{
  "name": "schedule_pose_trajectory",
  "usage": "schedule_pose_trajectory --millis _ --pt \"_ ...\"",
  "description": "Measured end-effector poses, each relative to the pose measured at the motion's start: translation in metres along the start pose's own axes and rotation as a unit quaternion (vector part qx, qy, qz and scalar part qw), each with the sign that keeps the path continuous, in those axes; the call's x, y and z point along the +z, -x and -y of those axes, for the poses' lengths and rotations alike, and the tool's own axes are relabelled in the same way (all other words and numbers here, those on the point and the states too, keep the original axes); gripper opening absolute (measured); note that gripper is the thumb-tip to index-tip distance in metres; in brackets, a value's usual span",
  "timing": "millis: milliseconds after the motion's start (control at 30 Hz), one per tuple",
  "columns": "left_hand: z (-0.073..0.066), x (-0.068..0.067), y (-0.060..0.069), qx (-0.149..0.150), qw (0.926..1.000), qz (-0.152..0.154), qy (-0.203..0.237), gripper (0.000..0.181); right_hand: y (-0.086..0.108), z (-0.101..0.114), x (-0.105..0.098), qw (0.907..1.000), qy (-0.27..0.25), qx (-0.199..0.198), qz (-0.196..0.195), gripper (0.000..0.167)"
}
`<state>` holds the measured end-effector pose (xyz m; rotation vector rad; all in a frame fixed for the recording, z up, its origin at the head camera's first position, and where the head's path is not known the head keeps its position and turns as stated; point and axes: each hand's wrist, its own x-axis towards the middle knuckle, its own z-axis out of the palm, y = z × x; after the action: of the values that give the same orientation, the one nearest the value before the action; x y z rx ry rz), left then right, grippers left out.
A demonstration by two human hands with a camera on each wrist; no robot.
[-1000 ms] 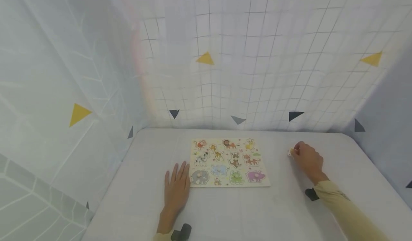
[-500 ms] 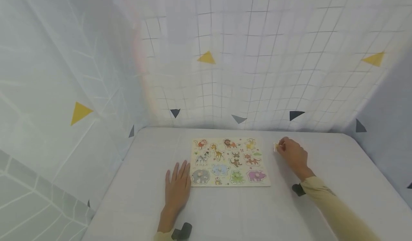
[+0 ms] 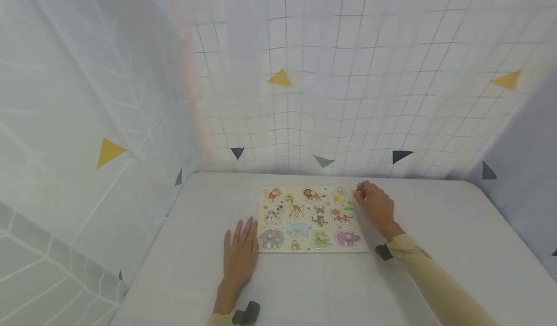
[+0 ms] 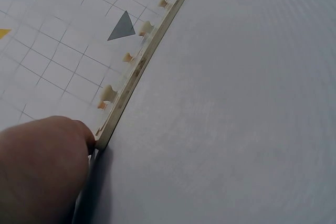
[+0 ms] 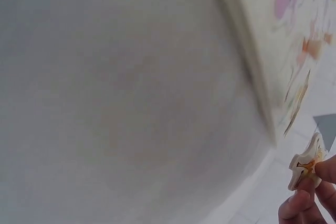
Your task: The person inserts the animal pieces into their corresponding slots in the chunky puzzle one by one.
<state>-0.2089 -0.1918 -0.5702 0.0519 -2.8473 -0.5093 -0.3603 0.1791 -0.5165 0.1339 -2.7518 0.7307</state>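
Note:
A wooden animal peg puzzle board (image 3: 353, 248) lies on the table, with a zebra, giraffe, lion, elephant, frog and others on it. My right hand (image 3: 376, 205) pinches a small puzzle piece (image 5: 305, 164) with a yellow-brown animal picture, held above the board's upper right corner, beside the yellow goat-like figure (image 3: 339, 196). Flat on the table, my left hand (image 3: 240, 258) rests with its fingers spread, the nearest one at the board's left edge. In the left wrist view, part of that hand (image 4: 44, 166) meets the board's corner.
Several round pegs (image 4: 109, 94) stand up from the board. The white-covered table (image 3: 304, 287) backs onto a hanging grid-patterned sheet (image 3: 322, 118), with another sheet (image 3: 65, 98) at the left. A dark camera sits on each wrist.
My right hand has carried the puzzle piece leftward, from the table right of the board to its upper right corner. My left hand has stayed in place.

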Motion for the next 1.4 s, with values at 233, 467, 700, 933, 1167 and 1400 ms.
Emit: schedule_pose_trajectory --millis 233,467,700,933,1167,1400 --pt "0.0 0.003 0.0 0.005 1.0 -0.008 0.002 0.049 0.0 0.013 0.011 0.9999 -0.015 0.002 0.007 0.014" --pt "-0.001 0.002 0.0 0.007 0.9999 -0.012 -0.006 0.05 -0.004 0.025 0.014 0.9996 -0.022 -0.012 0.011 0.013" --pt "-0.002 0.001 -0.001 0.003 0.9999 -0.01 0.0 0.05 -0.008 0.029 0.021 0.9995 -0.023 -0.011 0.018 0.014" --pt "-0.002 0.001 -0.003 -0.006 1.0 0.004 -0.005 0.051 -0.01 0.028 0.028 0.9995 -0.012 -0.012 0.026 0.017" --pt "-0.003 -0.001 -0.003 -0.005 1.0 -0.002 -0.003 0.051 -0.012 0.029 0.024 0.9991 -0.012 -0.025 0.033 0.016" --pt "-0.002 0.0 -0.002 -0.006 1.0 -0.001 0.002 0.05 -0.014 0.03 0.023 0.998 -0.006 -0.034 0.053 0.015"
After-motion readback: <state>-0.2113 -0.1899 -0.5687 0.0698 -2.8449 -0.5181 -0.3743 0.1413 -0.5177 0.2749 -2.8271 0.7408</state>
